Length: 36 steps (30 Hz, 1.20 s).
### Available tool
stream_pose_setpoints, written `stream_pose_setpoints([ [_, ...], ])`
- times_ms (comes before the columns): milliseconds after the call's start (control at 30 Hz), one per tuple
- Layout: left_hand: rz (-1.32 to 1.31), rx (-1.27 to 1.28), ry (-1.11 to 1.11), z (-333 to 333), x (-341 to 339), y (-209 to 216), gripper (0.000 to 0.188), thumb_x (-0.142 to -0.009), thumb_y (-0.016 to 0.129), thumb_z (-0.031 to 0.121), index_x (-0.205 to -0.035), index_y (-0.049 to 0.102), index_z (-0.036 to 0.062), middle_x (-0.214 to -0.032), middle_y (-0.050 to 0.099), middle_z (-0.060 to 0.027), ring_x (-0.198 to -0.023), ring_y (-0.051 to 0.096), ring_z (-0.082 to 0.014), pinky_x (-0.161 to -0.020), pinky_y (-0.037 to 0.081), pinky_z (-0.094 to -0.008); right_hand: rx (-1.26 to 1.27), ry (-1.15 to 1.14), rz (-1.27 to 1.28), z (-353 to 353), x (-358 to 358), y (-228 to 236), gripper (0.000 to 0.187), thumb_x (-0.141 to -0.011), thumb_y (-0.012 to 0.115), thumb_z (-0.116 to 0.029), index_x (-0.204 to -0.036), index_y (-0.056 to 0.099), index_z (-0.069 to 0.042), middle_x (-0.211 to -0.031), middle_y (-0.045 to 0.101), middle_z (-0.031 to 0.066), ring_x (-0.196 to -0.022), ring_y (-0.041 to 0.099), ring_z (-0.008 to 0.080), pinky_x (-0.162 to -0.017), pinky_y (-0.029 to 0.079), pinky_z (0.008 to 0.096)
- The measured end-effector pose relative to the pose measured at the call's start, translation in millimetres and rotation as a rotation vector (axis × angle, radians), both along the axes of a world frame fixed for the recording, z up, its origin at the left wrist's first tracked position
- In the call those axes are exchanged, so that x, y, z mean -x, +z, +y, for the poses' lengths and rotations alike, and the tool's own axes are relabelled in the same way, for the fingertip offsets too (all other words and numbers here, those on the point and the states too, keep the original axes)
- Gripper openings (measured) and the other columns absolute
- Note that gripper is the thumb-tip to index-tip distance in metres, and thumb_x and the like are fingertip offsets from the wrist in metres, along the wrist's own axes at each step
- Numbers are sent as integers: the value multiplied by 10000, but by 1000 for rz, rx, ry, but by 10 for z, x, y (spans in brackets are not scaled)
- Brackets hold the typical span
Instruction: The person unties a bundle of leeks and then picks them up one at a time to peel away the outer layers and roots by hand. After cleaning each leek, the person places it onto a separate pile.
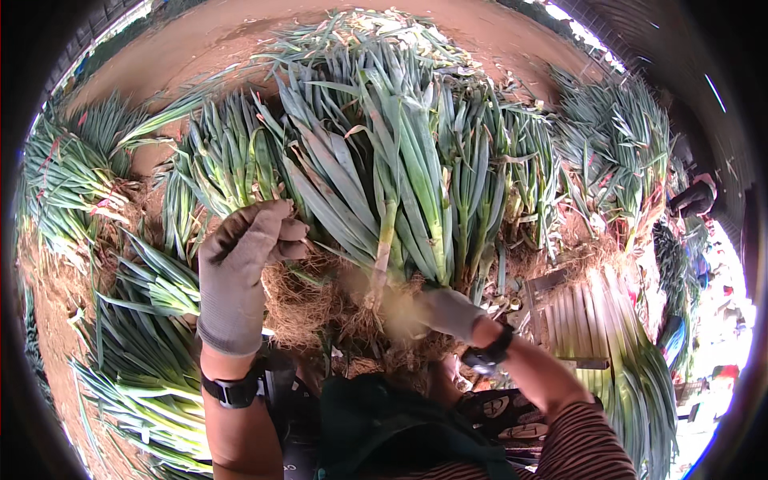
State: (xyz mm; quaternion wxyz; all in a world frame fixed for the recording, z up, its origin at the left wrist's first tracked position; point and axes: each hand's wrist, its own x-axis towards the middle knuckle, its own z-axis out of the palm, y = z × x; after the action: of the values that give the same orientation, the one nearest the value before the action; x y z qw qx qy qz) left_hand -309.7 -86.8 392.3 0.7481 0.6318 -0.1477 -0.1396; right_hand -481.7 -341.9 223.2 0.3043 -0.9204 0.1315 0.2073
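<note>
A big heap of long green onions [408, 176] stands right in front of me, leaves fanned upward. Their tangled brown roots [296, 300] face me. My left hand [244, 268], in a grey glove, is raised at the left of these roots. Its fingers are curled together, and I cannot make out what is between them. Low over the root ends, my gloved right hand [444, 314] is smeared by motion, so its fingers do not show. A single green onion [385, 248] with a pale stem and roots lies just beyond it, on the front of the heap.
Cleaned green onions [584, 320] with long white stems lie in a row at my right. More trimmed ones [152, 400] are piled at my left. Bundles with roots [80, 180] stand far left, others [616, 152] far right. Beyond the heap, leaf scraps [392, 30] cover bare soil.
</note>
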Motion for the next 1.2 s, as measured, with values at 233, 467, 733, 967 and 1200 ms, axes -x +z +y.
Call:
stream_pose_setpoints([
  [233, 53, -36, -15, 42, -77, -90, 271, -940, 602, 166, -1082, 641, -61, -863, 682, -97, -745, 642, -147, -725, 522, -260, 277, -439, 24, 339, -1217, -171, 540, -849, 606, -456, -1081, 598, 32, -952, 674, 197, -827, 673, 299, -743, 560, 384],
  [467, 56, -15, -35, 43, -84, -115, 268, -940, 606, 158, -1080, 632, -69, -872, 680, -91, -748, 649, -137, -717, 524, -245, -606, -639, -322, -207, -826, 34, 175, -873, 586, -148, -876, 620, 23, -706, 625, 74, -578, 594, 169, -524, 471, 290],
  [733, -175, -343, -473, -336, 234, -508, 167, -936, 581, 133, -1002, 675, 12, -913, 677, -57, -820, 630, -121, -685, 548, -262, -145, -593, -559, 884, 383, 1250, 378, -762, 713, -157, -1032, 515, 18, -757, 635, 223, -636, 658, 363, -554, 516, 434],
  [967, 155, 135, -443, -463, 873, -567, 271, -980, 563, 258, -994, 637, -2, -879, 676, -76, -817, 672, -179, -678, 577, -313, -507, -657, -626, 967, 911, 1069, 467, -824, 736, -178, -1182, 496, 2, -1072, 619, 131, -931, 623, 203, -805, 512, 330],
  [1200, 330, 122, -473, -273, 1315, -308, 186, -950, 565, 162, -1017, 637, 4, -932, 675, -115, -769, 671, -195, -683, 562, -323, -1109, -755, -960, 1041, 1156, 1017, 470, -886, 695, -286, -1192, 459, -19, -1033, 602, 64, -897, 560, 110, -774, 483, 271],
])
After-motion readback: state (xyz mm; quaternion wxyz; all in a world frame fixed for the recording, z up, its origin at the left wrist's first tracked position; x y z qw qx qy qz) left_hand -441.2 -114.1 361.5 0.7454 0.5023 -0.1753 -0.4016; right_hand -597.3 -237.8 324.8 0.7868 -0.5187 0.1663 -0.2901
